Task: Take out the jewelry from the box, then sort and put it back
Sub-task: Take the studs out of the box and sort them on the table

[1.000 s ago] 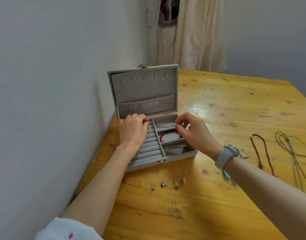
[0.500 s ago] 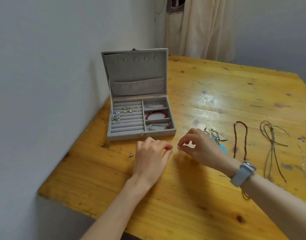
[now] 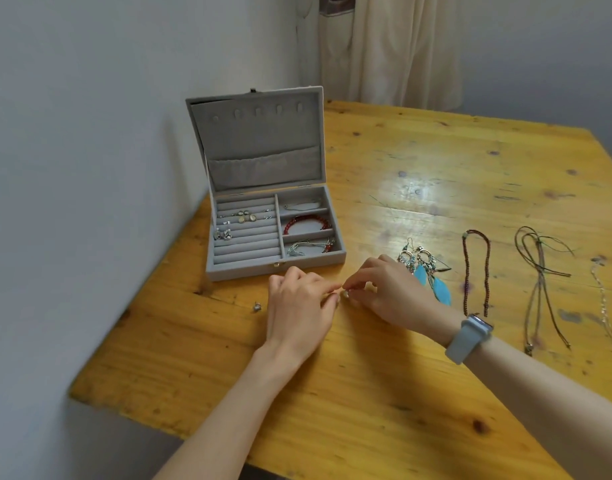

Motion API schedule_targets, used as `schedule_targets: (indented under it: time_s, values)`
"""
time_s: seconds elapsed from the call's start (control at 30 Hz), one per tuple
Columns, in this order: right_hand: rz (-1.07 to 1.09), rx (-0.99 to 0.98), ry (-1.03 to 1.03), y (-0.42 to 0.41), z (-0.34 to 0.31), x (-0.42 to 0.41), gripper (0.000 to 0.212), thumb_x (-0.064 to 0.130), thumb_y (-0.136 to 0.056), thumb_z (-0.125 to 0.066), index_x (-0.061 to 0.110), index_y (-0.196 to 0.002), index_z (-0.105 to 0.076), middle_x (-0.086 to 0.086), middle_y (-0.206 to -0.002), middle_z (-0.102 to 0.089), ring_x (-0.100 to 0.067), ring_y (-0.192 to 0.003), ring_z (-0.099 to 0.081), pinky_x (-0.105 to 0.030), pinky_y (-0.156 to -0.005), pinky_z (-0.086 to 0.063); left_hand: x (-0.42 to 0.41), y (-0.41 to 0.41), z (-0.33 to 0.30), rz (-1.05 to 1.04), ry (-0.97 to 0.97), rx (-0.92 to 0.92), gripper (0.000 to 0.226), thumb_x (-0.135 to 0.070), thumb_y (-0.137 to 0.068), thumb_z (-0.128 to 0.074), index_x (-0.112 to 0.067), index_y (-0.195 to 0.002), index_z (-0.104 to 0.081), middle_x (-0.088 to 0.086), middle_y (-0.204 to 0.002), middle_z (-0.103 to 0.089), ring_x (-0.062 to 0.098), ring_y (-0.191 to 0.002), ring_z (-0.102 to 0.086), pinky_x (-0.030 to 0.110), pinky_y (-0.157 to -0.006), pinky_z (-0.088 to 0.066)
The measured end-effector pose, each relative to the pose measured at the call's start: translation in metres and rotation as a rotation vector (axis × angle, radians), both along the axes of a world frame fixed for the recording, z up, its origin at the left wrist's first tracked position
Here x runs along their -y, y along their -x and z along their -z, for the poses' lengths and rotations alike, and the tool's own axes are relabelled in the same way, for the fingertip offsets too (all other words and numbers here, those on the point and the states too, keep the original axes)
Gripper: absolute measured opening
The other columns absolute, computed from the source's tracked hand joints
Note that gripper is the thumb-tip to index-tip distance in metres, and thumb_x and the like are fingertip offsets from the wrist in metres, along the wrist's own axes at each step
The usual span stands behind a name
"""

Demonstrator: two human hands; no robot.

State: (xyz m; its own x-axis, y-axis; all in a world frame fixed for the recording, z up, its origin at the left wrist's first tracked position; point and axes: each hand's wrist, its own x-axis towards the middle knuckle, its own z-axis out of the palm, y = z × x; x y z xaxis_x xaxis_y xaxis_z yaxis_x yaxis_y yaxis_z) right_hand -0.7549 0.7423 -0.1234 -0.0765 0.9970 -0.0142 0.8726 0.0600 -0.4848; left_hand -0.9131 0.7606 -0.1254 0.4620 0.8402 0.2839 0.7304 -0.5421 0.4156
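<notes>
A grey jewelry box (image 3: 228,273) stands open on the wooden table (image 3: 384,393) by the wall. Small earrings (image 3: 243,216) sit in its ring slots; a red bead bracelet (image 3: 306,222) and two thin chains lie in its right compartments. Just in front of the box, my left hand (image 3: 297,310) and my right hand (image 3: 391,292) meet, each pinching a small silver stud (image 3: 344,294) at the fingertips. One more stud (image 3: 256,306) lies on the table to the left of my left hand.
Right of my hands lie blue feather earrings (image 3: 429,271), a dark bead necklace (image 3: 476,268), brown cord necklaces (image 3: 540,271) and a thin silver chain (image 3: 604,299). The wall runs along the table's left edge. A curtain (image 3: 384,46) hangs behind.
My hands have left the box and come down to the table in front of it, where they pick up the small studs. The view has pulled back from the box.
</notes>
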Motion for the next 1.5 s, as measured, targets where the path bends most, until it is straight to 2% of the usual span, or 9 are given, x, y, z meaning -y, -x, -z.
schedule_targets:
  time_s: [0.17, 0.33, 0.53, 0.63, 0.73, 0.93, 1.03, 1.23, 1.5]
  values:
    - [0.057, -0.071, -0.056, 0.002, -0.006, -0.003, 0.021, 0.018, -0.088, -0.056, 0.021, -0.106, -0.066, 0.006, -0.088, -0.059, -0.01, -0.081, -0.037, -0.021, -0.073, -0.027, -0.015, 0.014, -0.004, -0.029, -0.068, 0.08, 0.02, -0.022, -0.081, -0.06, -0.02, -0.099, -0.07, -0.005, -0.096, -0.067, 0.015, -0.093, -0.057, 0.028, -0.081, -0.03]
    - [0.087, -0.105, -0.135, 0.013, -0.022, -0.023, 0.018, 0.016, -0.088, -0.055, 0.018, -0.099, -0.069, 0.022, -0.071, -0.046, -0.002, -0.07, -0.038, -0.016, -0.061, -0.027, -0.051, 0.056, -0.022, -0.17, -0.105, 0.109, 0.018, -0.017, -0.085, -0.059, -0.019, -0.1, -0.069, 0.0, -0.099, -0.063, 0.017, -0.098, -0.052, 0.028, -0.083, -0.03]
    - [0.01, -0.078, -0.234, 0.061, -0.033, -0.081, 0.023, 0.016, -0.091, -0.049, 0.017, -0.106, -0.066, 0.001, -0.094, -0.063, -0.008, -0.083, -0.042, -0.018, -0.069, -0.036, -0.11, 0.108, -0.027, -0.406, 0.001, 0.013, 0.024, -0.024, -0.09, -0.052, -0.02, -0.11, -0.064, 0.008, -0.117, -0.051, 0.024, -0.112, -0.041, 0.037, -0.092, -0.031]
    - [-0.017, -0.071, -0.238, 0.088, -0.03, -0.114, 0.025, 0.016, -0.093, -0.047, 0.018, -0.111, -0.064, 0.002, -0.09, -0.054, -0.015, -0.091, -0.044, -0.023, -0.075, -0.038, -0.129, 0.115, -0.024, -0.39, 0.021, -0.039, 0.025, -0.027, -0.09, -0.051, -0.023, -0.112, -0.063, 0.007, -0.121, -0.048, 0.025, -0.115, -0.039, 0.04, -0.095, -0.031]
    - [-0.02, -0.025, -0.237, 0.108, -0.025, -0.146, 0.028, 0.019, -0.092, -0.047, 0.021, -0.118, -0.059, -0.005, -0.105, -0.056, -0.021, -0.107, -0.043, -0.034, -0.09, -0.04, -0.142, 0.114, -0.021, -0.341, -0.028, -0.051, 0.025, -0.028, -0.09, -0.052, -0.025, -0.11, -0.064, 0.005, -0.121, -0.049, 0.024, -0.114, -0.039, 0.04, -0.094, -0.031]
    - [-0.102, 0.194, -0.21, 0.122, -0.011, -0.176, 0.035, 0.025, -0.094, -0.041, 0.029, -0.127, -0.05, -0.006, -0.11, -0.049, -0.024, -0.106, -0.038, -0.035, -0.087, -0.036, -0.154, 0.106, -0.019, -0.296, -0.089, -0.258, 0.032, -0.03, -0.093, -0.043, -0.029, -0.124, -0.055, 0.001, -0.135, -0.04, 0.02, -0.123, -0.031, 0.037, -0.096, -0.029]
    - [-0.131, 0.253, -0.27, 0.119, -0.008, -0.175, 0.033, 0.026, -0.094, -0.04, 0.028, -0.124, -0.053, -0.006, -0.108, -0.048, -0.023, -0.104, -0.038, -0.032, -0.085, -0.032, -0.158, 0.105, -0.017, -0.287, -0.043, -0.346, 0.034, -0.029, -0.094, -0.04, -0.029, -0.126, -0.053, 0.001, -0.14, -0.036, 0.022, -0.127, -0.027, 0.039, -0.098, -0.027]
    - [-0.15, 0.24, -0.311, 0.119, -0.011, -0.176, 0.028, 0.021, -0.092, -0.044, 0.021, -0.112, -0.064, -0.006, -0.103, -0.052, -0.024, -0.102, -0.04, -0.033, -0.082, -0.032, -0.163, 0.105, -0.019, -0.267, 0.012, -0.345, 0.033, -0.029, -0.092, -0.042, -0.03, -0.121, -0.057, -0.001, -0.14, -0.036, 0.021, -0.127, -0.025, 0.04, -0.098, -0.026]
    - [-0.1, 0.149, -0.109, 0.123, -0.02, -0.188, 0.019, 0.025, -0.089, -0.05, 0.018, -0.102, -0.062, -0.006, -0.11, -0.052, -0.024, -0.109, -0.04, -0.035, -0.092, -0.032, -0.169, 0.097, -0.032, -0.307, 0.028, -0.346, 0.026, -0.024, -0.09, -0.048, -0.023, -0.11, -0.064, 0.002, -0.126, -0.047, 0.023, -0.119, -0.034, 0.039, -0.093, -0.029]
